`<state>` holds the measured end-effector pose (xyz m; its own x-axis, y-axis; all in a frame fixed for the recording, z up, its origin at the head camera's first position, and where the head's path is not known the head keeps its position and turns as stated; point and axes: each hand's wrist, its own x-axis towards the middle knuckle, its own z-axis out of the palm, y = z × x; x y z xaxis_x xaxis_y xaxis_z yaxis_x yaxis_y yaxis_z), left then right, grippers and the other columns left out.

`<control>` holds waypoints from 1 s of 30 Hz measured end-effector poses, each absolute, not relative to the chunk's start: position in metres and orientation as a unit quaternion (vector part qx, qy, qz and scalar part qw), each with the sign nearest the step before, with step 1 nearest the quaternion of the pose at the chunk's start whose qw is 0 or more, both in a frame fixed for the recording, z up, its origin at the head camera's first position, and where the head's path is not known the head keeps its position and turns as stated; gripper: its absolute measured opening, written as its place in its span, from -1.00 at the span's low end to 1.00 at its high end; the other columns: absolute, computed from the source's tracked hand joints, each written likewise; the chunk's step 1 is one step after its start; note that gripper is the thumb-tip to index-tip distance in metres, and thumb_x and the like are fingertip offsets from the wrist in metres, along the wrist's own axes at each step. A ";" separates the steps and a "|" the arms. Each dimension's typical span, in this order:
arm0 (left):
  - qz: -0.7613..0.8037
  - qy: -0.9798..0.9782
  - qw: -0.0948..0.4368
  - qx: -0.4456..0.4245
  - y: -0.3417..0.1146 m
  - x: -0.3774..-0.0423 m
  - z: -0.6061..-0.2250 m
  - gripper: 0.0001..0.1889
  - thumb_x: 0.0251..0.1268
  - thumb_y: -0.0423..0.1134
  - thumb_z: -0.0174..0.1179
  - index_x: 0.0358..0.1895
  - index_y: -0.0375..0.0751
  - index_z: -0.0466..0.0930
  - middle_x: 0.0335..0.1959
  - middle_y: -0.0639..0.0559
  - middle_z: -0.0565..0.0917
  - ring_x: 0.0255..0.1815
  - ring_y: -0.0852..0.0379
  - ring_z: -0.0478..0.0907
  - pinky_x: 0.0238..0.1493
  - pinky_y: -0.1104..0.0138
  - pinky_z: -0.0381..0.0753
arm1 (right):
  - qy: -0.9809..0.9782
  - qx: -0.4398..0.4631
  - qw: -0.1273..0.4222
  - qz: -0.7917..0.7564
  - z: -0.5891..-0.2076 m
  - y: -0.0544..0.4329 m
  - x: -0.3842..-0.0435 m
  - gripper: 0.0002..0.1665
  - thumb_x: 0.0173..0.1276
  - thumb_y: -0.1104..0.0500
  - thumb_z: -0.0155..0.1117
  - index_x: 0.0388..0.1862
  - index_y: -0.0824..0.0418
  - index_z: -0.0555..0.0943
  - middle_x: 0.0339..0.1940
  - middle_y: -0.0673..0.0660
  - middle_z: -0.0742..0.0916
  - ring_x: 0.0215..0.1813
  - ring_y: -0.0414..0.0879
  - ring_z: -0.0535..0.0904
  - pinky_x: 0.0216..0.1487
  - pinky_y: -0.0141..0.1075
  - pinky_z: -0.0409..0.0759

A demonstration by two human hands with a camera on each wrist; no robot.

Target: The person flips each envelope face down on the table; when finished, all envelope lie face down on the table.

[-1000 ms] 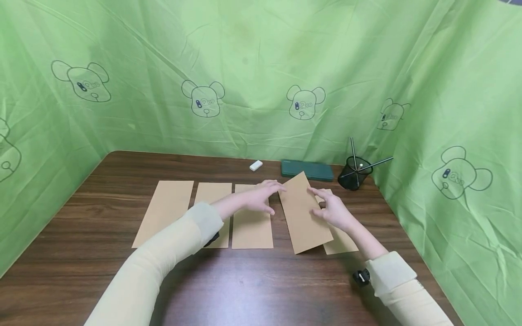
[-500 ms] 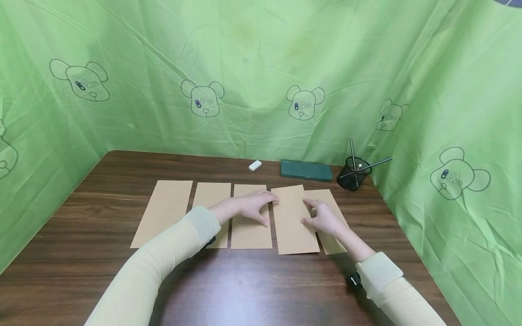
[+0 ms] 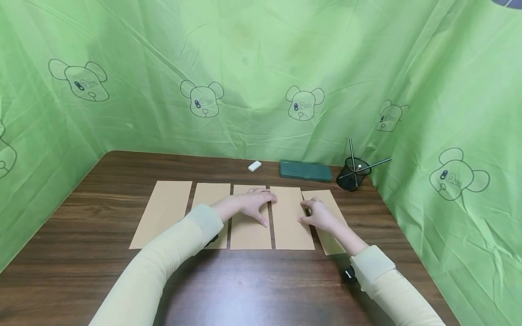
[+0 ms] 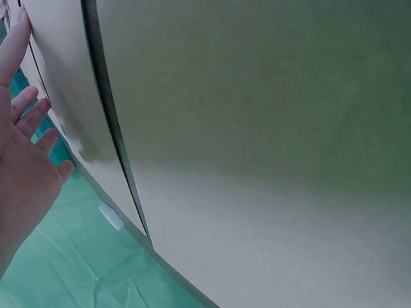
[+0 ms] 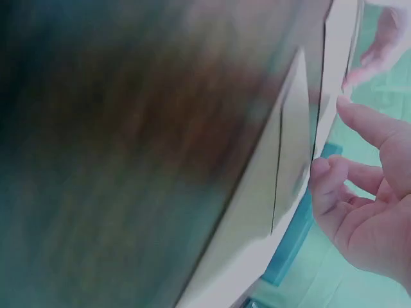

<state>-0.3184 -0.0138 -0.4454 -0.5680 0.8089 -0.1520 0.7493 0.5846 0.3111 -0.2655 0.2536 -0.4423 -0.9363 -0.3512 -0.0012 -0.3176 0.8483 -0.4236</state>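
Observation:
Five-wide is the row of flat brown paper rectangles on the table, several in all. My left hand (image 3: 252, 203) lies over the third brown paper rectangle (image 3: 250, 237), fingers stretched to the left edge of the fourth brown paper rectangle (image 3: 291, 231), which lies flat and straight. At that sheet's right edge are the thumb and fingertips of my right hand (image 3: 320, 215), thumb and index apart. My right hand is above the rightmost brown paper rectangle (image 3: 332, 244), which lies slightly slanted. In the right wrist view, the right hand (image 5: 372, 192) shows some bent fingers.
Along the back of the wooden table (image 3: 244, 290) are a white eraser-like block (image 3: 254, 166), a dark green flat case (image 3: 306, 171) and a black mesh pen holder (image 3: 351, 176) with thin rods. Two more brown paper rectangles (image 3: 165, 203) lie left. Green curtains (image 3: 244, 90) surround the table.
The fourth paper rectangle, earlier raised and slanted, has come down and left, now straight beside the third. My right hand moved left with it; my left hand lowered slightly.

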 end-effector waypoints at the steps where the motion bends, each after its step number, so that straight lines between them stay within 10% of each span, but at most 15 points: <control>1: 0.103 0.879 0.142 0.443 -0.014 -0.318 -0.445 -0.05 -0.06 0.27 0.32 0.40 -0.10 0.21 0.45 0.04 0.21 0.50 -0.11 -0.05 0.45 -0.02 -0.11 | 0.959 -0.175 0.036 -0.220 -0.441 0.255 -0.265 -0.32 0.12 0.13 0.44 0.16 0.44 0.49 -0.12 0.31 0.58 -0.12 0.09 0.52 -0.15 -0.09 0.52; 9: 0.100 0.880 0.137 0.443 -0.008 -0.313 -0.441 -0.05 -0.06 0.23 0.35 0.40 -0.12 0.20 0.46 0.01 0.20 0.51 -0.14 -0.08 0.44 -0.08 -0.12 | 0.957 -0.175 -0.015 -0.231 -0.435 0.294 -0.277 -0.30 0.07 0.11 0.48 0.19 0.31 0.49 -0.04 0.31 0.56 -0.37 -0.03 0.43 -0.36 -0.25 0.40; 18: 0.121 0.865 0.106 0.475 0.029 -0.295 -0.438 0.11 -0.15 0.28 0.37 0.45 -0.21 0.07 0.48 -0.12 0.12 0.50 -0.16 -0.06 0.43 -0.10 -0.10 | 0.950 -0.219 -0.018 -0.222 -0.440 0.338 -0.296 -0.22 0.01 0.08 0.53 0.23 0.26 0.48 0.13 0.29 0.54 0.06 0.22 0.48 0.04 0.06 0.45; 30: 0.100 0.864 0.110 0.481 0.077 -0.285 -0.442 0.06 -0.10 0.28 0.34 0.45 -0.13 0.08 0.45 0.03 0.20 0.48 -0.02 0.04 0.44 0.01 0.02 | 0.945 -0.255 0.063 -0.197 -0.447 0.361 -0.316 0.01 0.01 -0.03 0.51 0.37 0.32 0.29 0.41 0.41 0.27 0.41 0.41 0.06 0.29 0.33 0.05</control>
<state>-0.2850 0.0769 -0.4422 -0.5120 0.8537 -0.0948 0.8097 0.5166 0.2786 -0.3161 0.3610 -0.4469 -0.8625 -0.5058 -0.0181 -0.4563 0.7925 -0.4046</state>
